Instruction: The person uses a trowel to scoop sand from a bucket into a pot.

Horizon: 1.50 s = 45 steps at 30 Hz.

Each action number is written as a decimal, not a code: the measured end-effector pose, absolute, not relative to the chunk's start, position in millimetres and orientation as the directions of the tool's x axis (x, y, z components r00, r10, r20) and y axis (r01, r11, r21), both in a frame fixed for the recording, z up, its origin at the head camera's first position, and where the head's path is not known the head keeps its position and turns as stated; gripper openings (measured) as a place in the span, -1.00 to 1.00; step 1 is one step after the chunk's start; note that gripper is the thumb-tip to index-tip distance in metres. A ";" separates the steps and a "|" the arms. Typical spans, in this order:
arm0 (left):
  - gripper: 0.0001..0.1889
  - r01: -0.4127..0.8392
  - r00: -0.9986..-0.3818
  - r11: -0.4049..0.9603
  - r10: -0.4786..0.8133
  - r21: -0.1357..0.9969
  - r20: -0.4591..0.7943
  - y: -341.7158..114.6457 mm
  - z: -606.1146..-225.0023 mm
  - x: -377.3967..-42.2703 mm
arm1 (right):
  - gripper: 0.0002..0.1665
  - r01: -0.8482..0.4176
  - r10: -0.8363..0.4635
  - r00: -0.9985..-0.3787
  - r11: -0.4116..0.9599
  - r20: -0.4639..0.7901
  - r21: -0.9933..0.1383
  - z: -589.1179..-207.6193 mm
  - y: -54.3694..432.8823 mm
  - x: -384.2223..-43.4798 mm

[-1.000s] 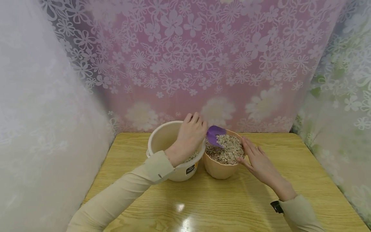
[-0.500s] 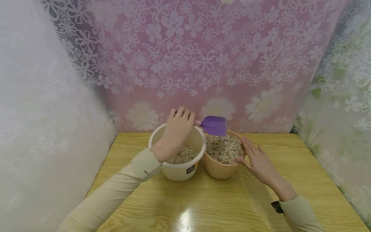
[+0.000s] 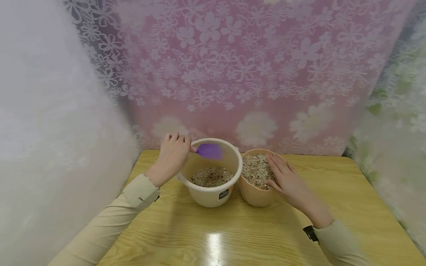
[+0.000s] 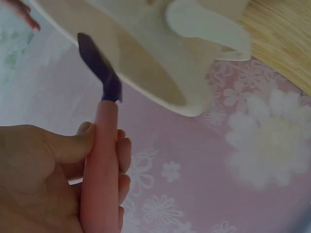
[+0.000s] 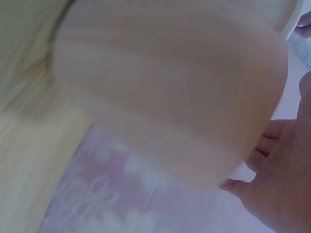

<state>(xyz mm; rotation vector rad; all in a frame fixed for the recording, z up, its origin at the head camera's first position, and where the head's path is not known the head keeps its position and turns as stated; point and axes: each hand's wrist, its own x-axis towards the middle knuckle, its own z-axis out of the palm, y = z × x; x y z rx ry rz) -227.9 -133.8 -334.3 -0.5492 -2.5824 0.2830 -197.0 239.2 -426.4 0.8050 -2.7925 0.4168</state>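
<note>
One purple-bladed, pink-handled scoop hangs over the mouth of the cream-coloured round plastic bucket, toward the bucket's left rim. We see the left hand, at the bucket's left, gripping the handle with thumb and curled fingers. Half a second ago the blade was tipped over the peach-coloured faceted pot just right of the bucket; it has since swung back across, which we take to mean that a load is delivered and the pot is getting nothing now. Blur keeps us from telling whether the blade carries anything. Right of the bucket, the right hand lies with fairly straight fingers over the pot's right rim, further in than before.

We count one scoop, one bucket, one pot, two hands and two beds of coarse tan grit: bucket grit, lying low, and pot grit, nearly rim-high. Beneath the bucket stands one wood-grain table; behind it hangs one pink flowered cloth.
</note>
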 end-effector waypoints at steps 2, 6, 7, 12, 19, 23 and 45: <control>-0.65 0.323 -0.826 0.881 0.441 -0.345 0.351 -131.2 -339.9 -230.2 | 0.00 -0.577 -0.515 -0.807 0.793 0.290 -0.198 -425.8 224.5 -200.7; -0.78 0.325 -0.863 0.824 0.459 -0.464 0.210 -118.3 -349.7 -232.9 | -0.02 -0.631 -0.560 -0.766 0.749 0.316 -0.203 -426.4 196.9 -208.5; -0.81 0.328 -0.872 0.810 0.458 -0.486 0.174 -114.3 -351.3 -233.2 | -0.02 -0.641 -0.571 -0.759 0.741 0.314 -0.202 -426.8 191.3 -210.3; -0.81 0.337 -0.909 0.697 0.417 -0.633 -0.025 -97.2 -362.7 -237.6 | 0.00 -0.666 -0.600 -0.737 0.722 0.311 -0.186 -434.4 175.1 -216.7; -0.75 0.352 -0.928 0.508 0.300 -0.787 -0.221 -81.5 -383.8 -241.3 | -0.01 -0.679 -0.603 -0.722 0.713 0.339 -0.178 -435.9 168.9 -216.2; -0.78 0.350 -0.925 0.528 0.327 -0.774 -0.195 -84.9 -393.2 -250.2 | 0.00 -0.682 -0.605 -0.721 0.707 0.337 -0.189 -435.6 165.1 -215.6; -0.69 0.421 -0.898 0.867 0.441 -0.267 0.017 -100.2 -401.3 -261.1 | -0.01 -0.680 -0.598 -0.721 0.707 0.349 -0.193 -436.2 166.3 -218.2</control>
